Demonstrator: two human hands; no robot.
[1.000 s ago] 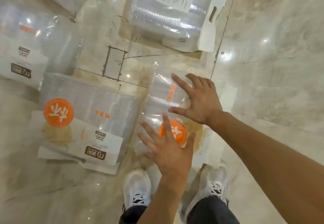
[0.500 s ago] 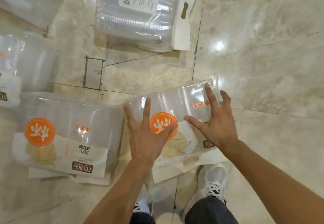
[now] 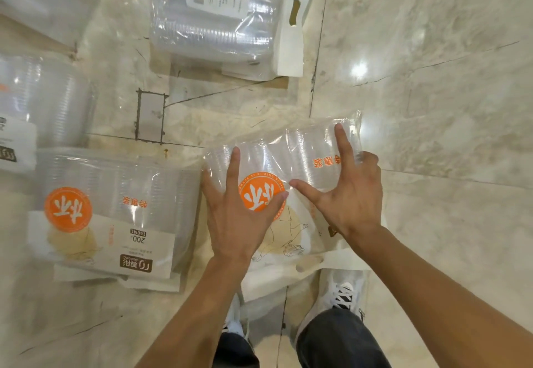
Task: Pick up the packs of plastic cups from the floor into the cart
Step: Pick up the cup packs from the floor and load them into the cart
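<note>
Head view, looking straight down. Both hands press on one pack of plastic cups [image 3: 291,171] held above the marble floor [image 3: 432,93] in front of the person's white shoes [image 3: 340,295]. Left hand [image 3: 239,217] — fingers spread flat over the pack's near-left face, thumb across its orange round label [image 3: 261,191]. Right hand [image 3: 346,194] — index finger stretched along the clear film toward the far edge, thumb pointing left, remaining fingers curled round the pack's right side; the grip of each hand is thus a wide, open-palmed clamp on the pack, one hand at each side. A second pack [image 3: 109,212] with the same orange label lies on the floor just beside the left hand. A third pack [image 3: 219,15], white label up, lies farther ahead; a further pack [image 3: 43,102] lies at the left edge.
</note>
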